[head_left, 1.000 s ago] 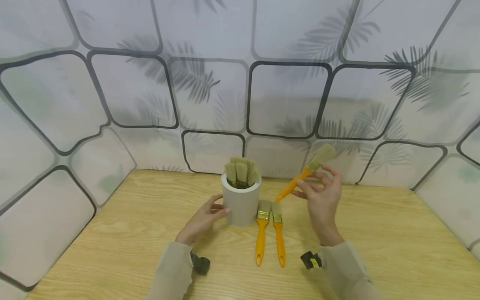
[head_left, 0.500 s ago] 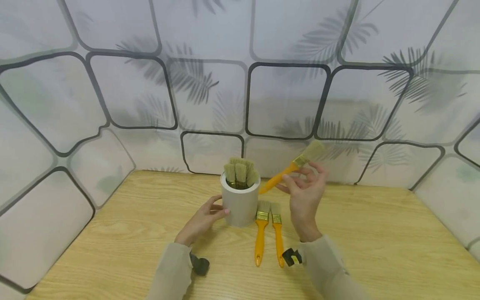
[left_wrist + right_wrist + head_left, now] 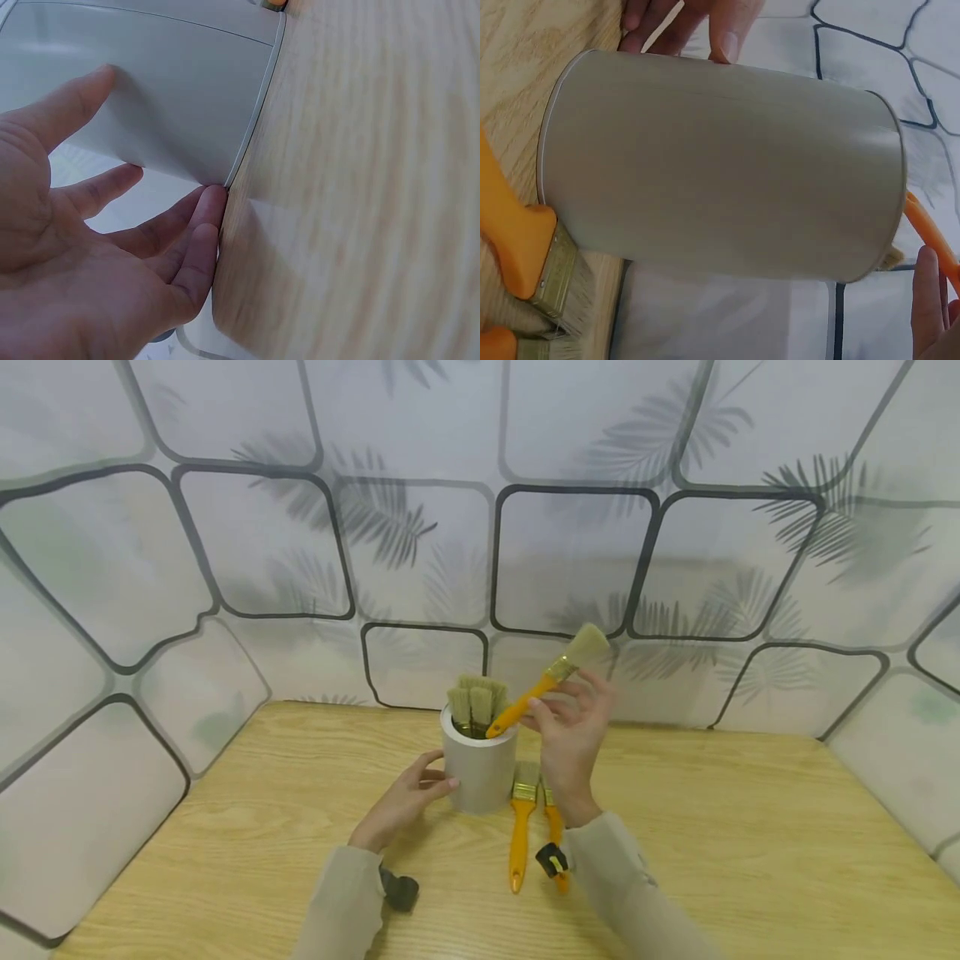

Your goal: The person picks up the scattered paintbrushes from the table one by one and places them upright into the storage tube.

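A white cylindrical holder (image 3: 480,781) stands upright on the wooden table, with several paintbrushes (image 3: 477,696) inside, bristles up. My left hand (image 3: 403,797) rests its thumb and fingertips against the holder's left side; the left wrist view shows those fingers spread along its wall and base. Above the holder's right rim, my right hand (image 3: 576,735) pinches an orange-handled paintbrush (image 3: 534,695), tilted with bristles up to the right. That brush's handle end hangs over the opening; whether it touches the rim I cannot tell. In the right wrist view only part of its handle (image 3: 928,229) shows.
Two more orange-handled paintbrushes lie right of the holder, bristles away from me: the left brush (image 3: 519,843) in full view, the right brush (image 3: 553,820) partly behind my right wrist's camera (image 3: 552,860). A patterned backdrop (image 3: 570,560) rises behind the table (image 3: 750,827).
My right hand has moved left with the paintbrush, bringing its handle end from right of the holder to over the opening. The left hand and holder have stayed put.
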A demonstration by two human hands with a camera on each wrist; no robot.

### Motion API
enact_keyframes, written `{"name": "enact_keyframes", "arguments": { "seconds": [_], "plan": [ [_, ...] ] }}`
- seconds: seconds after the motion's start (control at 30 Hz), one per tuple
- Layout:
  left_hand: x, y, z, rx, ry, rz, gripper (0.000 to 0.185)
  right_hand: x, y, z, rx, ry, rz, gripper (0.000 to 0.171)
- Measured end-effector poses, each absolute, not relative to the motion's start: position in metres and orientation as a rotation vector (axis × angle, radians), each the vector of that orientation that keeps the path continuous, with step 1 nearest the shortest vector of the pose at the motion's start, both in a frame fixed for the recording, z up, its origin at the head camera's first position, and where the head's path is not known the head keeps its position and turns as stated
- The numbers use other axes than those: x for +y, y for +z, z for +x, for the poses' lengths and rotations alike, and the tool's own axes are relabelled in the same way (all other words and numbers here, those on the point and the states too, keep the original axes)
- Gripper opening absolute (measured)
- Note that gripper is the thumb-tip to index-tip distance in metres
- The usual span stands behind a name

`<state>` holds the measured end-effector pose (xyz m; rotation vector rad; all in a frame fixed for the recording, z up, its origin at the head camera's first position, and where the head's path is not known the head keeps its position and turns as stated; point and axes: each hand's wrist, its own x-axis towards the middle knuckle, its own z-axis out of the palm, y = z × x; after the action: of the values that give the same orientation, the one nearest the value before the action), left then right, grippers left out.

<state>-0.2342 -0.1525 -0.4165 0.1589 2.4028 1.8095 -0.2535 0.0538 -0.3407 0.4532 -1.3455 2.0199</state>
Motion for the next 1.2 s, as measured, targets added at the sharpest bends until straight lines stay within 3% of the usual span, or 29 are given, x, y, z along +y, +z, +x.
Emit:
{"name": "enact_keyframes", "arguments": {
  "seconds": [0.43, 0.67, 0.8, 1.2],
  "plan": [
    [-0.152, -0.416, -0.234, 2.413, 1.792, 0.156, 0.065, 0.033, -0.349, -0.254, -1.726, 1.513, 0.694, 0.054],
    [-0.151, -0.414, -0.234, 2.407, 1.793, 0.173, 0.066, 0.039, -0.348, -0.256, -1.762, 1.338, 0.805, 0.023],
    [-0.150, -0.414, -0.235, 2.413, 1.795, 0.176, 0.066, 0.052, -0.344, -0.254, -1.760, 1.345, 0.743, 0.016],
    [-0.152, -0.413, -0.236, 2.423, 1.786, 0.171, 0.066, 0.096, -0.342, -0.251, -1.956, 1.370, 0.475, 0.019]
  ]
}}
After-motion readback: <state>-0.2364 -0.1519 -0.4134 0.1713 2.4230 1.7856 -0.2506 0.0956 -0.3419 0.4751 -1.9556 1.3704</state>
